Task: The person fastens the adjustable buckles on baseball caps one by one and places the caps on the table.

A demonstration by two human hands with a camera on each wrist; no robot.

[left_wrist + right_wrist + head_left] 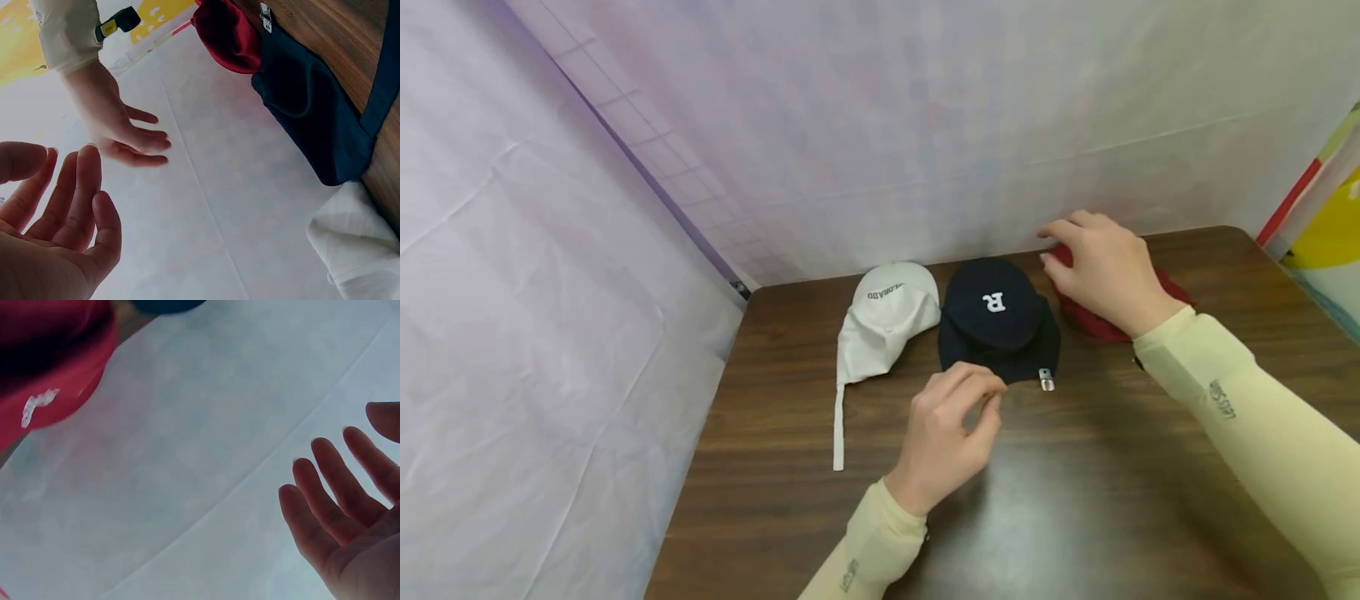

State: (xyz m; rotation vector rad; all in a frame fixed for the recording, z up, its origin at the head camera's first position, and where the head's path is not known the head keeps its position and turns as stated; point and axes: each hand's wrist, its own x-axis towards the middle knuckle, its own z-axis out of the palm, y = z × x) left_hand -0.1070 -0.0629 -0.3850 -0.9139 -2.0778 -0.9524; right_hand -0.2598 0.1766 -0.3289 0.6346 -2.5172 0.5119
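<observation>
Three caps lie in a row along the far edge of the table. The white cap [887, 321] is on the left, its strap [838, 429] stretched toward the near side. In the middle sits the navy cap [1000, 292] with a white letter R and a small metal buckle [1047, 379]. The red cap [1093, 317] is on the right, partly hidden by my right hand [1101, 267], which hovers above it with bent, parted fingers and nothing in them. Near the navy cap's front edge, my left hand [951, 425] hangs over the table with loosely curved fingers, holding nothing.
The brown wooden table [760, 517] meets a pale cloth wall [925, 150] at the back. Another white sheet [550, 333] hangs at the left. A yellow and red patterned cloth [1330, 225] shows at the right.
</observation>
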